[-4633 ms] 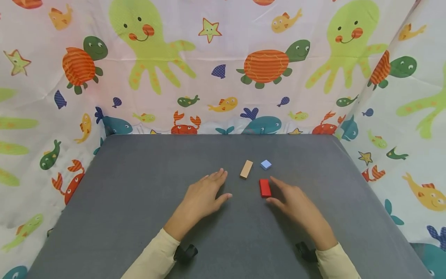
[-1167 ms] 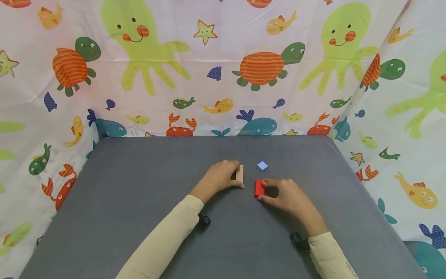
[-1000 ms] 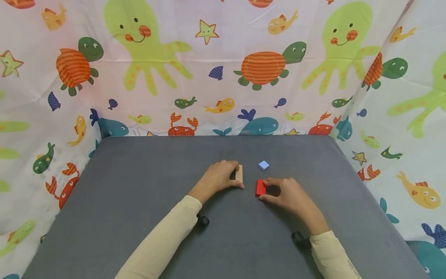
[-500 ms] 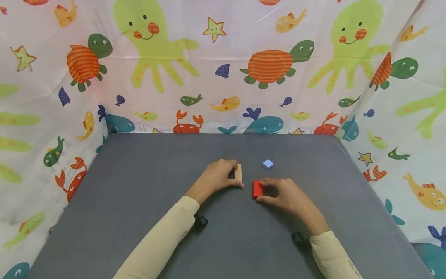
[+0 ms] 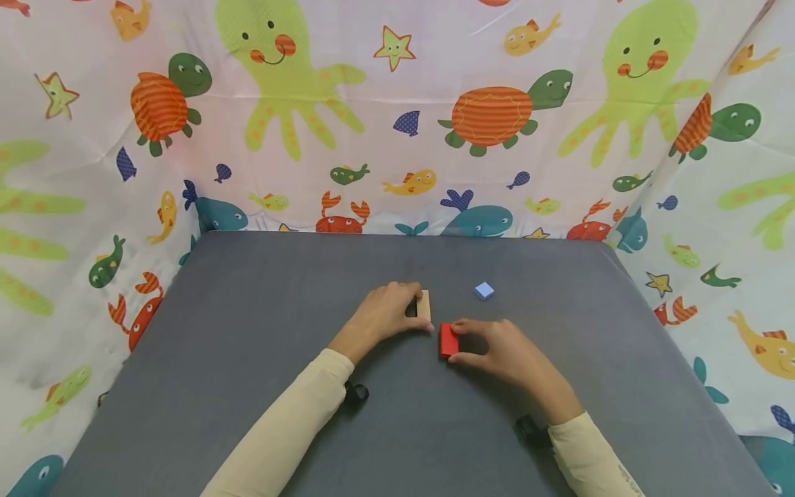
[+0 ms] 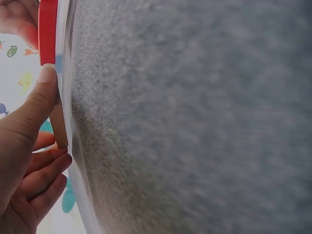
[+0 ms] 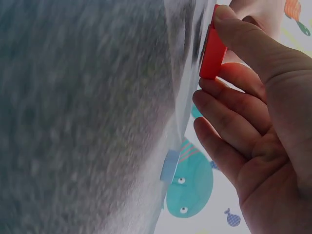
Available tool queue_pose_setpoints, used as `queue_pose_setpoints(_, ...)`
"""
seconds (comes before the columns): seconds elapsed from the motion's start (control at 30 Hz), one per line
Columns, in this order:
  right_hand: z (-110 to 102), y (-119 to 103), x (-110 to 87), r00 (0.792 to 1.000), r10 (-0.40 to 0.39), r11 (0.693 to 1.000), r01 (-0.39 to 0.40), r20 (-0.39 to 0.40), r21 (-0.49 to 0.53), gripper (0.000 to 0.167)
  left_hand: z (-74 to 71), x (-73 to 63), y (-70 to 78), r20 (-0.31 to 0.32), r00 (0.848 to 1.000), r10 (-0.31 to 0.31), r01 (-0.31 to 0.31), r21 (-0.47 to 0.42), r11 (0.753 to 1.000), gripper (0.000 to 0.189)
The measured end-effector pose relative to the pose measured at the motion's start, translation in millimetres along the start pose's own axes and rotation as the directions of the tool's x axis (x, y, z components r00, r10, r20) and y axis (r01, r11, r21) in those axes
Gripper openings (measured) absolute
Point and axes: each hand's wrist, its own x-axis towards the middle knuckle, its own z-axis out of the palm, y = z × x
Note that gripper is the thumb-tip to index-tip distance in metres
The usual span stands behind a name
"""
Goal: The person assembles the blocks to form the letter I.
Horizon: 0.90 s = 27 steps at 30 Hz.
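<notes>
In the head view my left hand [image 5: 380, 316] pinches a plain wooden block [image 5: 424, 306] between thumb and fingers, one at each end. My right hand [image 5: 506, 348] grips a red block [image 5: 448, 341] the same way, just right of and nearer than the wooden one. A narrow gap parts the two blocks in the head view. The left wrist view shows the wooden block [image 6: 59, 124] between thumb and fingertips, with the red block [image 6: 48, 31] beyond the thumb. In the right wrist view the thumb and a finger hold the red block [image 7: 213, 53] at its ends.
A small light-blue square block [image 5: 484, 290] lies on the grey table [image 5: 279, 290], beyond the red one and to the right. A curtain [image 5: 385, 90] printed with sea animals encloses the back and sides of the table.
Both hands, first held apart from the blocks, have taken hold of them. The wooden block has turned straighter and shifted left. Over the last second the red block has slid left towards it.
</notes>
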Motion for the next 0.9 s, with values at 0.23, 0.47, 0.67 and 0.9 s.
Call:
queue_pose_setpoints(0.23,5,-12,2.4,0.999,-0.039,0.999,0.039,0.001,-0.001,0.059,-1.9,-9.3,-6.2,0.004,1.000,-0.017,0.017,0.010,1.000,0.065)
queue_pose_setpoints(0.47,8,-23,4.6,0.998,-0.060,0.998,0.060,0.020,-0.006,0.059,-4.3,-17.0,-9.2,0.006,1.000,-0.026,0.026,0.013,1.000,0.065)
queue_pose_setpoints(0.67,9,-30,6.3,0.997,-0.068,0.998,0.068,0.046,0.007,0.057,-4.3,-20.5,-13.4,0.001,0.999,-0.033,0.033,0.008,0.999,0.066)
queue_pose_setpoints(0.9,11,-34,5.2,0.995,-0.081,0.997,0.081,0.056,0.012,0.059,-4.8,-23.9,-15.1,-0.001,0.999,-0.034,0.034,-0.001,0.999,0.066)
